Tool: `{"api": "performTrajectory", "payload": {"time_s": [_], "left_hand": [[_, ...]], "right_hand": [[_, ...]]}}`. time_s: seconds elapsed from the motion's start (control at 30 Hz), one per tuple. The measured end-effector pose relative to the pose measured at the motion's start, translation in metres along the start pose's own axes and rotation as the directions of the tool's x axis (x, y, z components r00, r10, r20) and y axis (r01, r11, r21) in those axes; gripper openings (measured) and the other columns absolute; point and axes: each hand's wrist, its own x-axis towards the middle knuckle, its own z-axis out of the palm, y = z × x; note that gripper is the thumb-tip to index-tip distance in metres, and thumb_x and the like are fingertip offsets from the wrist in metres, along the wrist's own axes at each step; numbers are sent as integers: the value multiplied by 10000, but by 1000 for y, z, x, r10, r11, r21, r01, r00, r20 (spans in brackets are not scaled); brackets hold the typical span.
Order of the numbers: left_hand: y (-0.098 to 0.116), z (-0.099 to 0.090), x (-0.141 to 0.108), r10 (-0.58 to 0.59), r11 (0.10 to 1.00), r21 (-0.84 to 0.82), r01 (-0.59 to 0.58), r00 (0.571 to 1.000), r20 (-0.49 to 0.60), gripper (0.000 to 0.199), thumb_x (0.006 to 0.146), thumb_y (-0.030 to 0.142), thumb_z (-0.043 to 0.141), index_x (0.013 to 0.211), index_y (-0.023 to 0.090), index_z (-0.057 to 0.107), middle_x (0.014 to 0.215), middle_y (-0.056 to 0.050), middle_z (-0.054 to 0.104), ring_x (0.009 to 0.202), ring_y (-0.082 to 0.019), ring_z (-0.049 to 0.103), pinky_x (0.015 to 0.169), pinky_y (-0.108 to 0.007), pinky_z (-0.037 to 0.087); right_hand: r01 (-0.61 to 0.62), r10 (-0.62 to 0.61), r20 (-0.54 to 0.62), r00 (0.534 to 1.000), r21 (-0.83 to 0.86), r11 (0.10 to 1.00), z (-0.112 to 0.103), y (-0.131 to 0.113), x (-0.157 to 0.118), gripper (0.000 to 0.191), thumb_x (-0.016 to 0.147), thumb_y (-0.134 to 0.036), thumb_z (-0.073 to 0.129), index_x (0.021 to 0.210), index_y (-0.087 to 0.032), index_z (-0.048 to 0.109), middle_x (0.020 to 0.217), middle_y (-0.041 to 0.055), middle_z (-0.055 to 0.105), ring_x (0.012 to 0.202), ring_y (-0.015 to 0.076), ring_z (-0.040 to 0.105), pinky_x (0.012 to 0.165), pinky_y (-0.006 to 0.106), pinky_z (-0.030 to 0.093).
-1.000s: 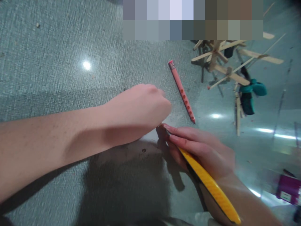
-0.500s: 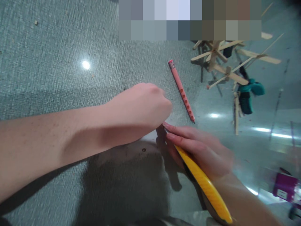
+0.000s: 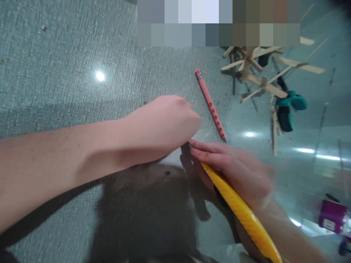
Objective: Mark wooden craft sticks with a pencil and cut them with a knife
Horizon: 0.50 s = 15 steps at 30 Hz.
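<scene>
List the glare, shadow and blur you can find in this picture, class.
Head view: glare forms a bright round spot and streaks on the work surface; head view: shadow falls across the left forearm and the work surface below; head view: the right hand looks smeared near the wrist; head view: a pixelated patch covers part of the top.

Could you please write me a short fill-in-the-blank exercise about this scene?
1. The right hand grips a tool whose long handle is mostly ____.
2. The pencil lying beyond the right hand is ____.
3. The left hand shows the camera its ____, not its palm.
4. The purple object is near the picture's ____ edge.

Missing words: yellow; pink; back; right.
</scene>
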Motion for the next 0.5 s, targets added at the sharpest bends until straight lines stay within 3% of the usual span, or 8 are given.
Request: {"api": "performTrajectory", "payload": {"time_s": [0.17,0.4,0.5], "left_hand": [[-2,4,0,-19,1000,-24,19,999,-29,265,915,51,514,771,185,692,887,-27,720,857,-207,664,775,-310,470],[-4,7,-4,-72,996,-50,68,994,-83,248,905,60,534,790,177,720,869,-21,732,825,-178,667,728,-285,466],[-5,9,-5,-59,997,-59,52,991,-121,250,883,61,543,787,191,734,838,-11,733,840,-179,677,745,-277,477]], "right_hand": [[62,-63,-8,998,-119,991,-2,-8,7,358,964,-105,671,1227,-336,745,1197,30,801,1016,244,795,836,352,672],[91,-92,-31,995,-39,995,0,9,13,341,946,-157,696,1241,-327,715,1091,2,823,939,221,807,746,307,667],[154,-154,7,988,-40,987,-3,11,11,301,960,-174,683,1225,-316,715,1124,0,825,981,215,806,796,306,668]]}}
